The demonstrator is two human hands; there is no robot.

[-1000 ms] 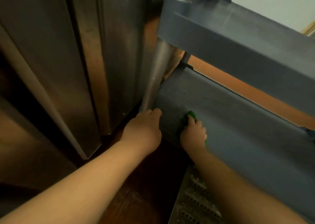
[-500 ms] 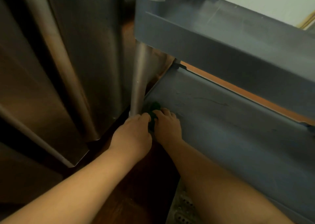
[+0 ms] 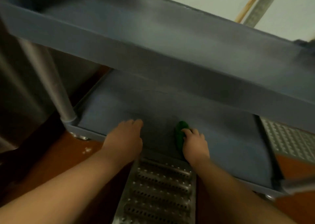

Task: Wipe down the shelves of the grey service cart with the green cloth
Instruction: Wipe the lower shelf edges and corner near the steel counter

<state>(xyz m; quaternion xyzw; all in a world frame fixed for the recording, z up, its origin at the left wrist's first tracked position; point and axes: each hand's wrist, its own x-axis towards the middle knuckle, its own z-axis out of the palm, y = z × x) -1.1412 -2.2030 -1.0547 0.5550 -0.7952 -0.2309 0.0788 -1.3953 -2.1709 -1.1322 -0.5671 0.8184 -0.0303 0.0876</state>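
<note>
1. Grey service cart (image 3: 170, 41), two shelves in view: upper shelf (image 3: 187, 36) with a raised lip, nothing visible on it; lower shelf (image 3: 119, 107) holds only the green cloth (image 3: 180, 135) and both hands.
2. Green cloth is bunched into a small wad on the lower shelf, near its front edge, right of centre.
3. Right hand (image 3: 195, 143) grips the cloth, fingers curled over it and pressing it onto the shelf surface.
4. Left hand (image 3: 125, 138) rests on the lower shelf's front edge, well apart from the cloth, fingers bent loosely and close together, holding nothing.
5. Shelves look like matte grey plastic, flat, faint scuff lines; heavy motion blur, finer texture not readable.
6. Round metal post (image 3: 56, 87), brushed silver, stands at the cart's front left corner.
7. Stainless steel panel (image 3: 17, 73) left of the cart, smooth and dimly reflective.
8. Perforated metal grate (image 3: 158, 193) in the floor between the forearms; a second grate (image 3: 288, 138) far right.
9. Floor (image 3: 56, 159) is reddish brown and glossy, with a small white speck near the cart's corner.
10. Pale wall (image 3: 213, 0) behind, with a tan strip leaning diagonally.
</note>
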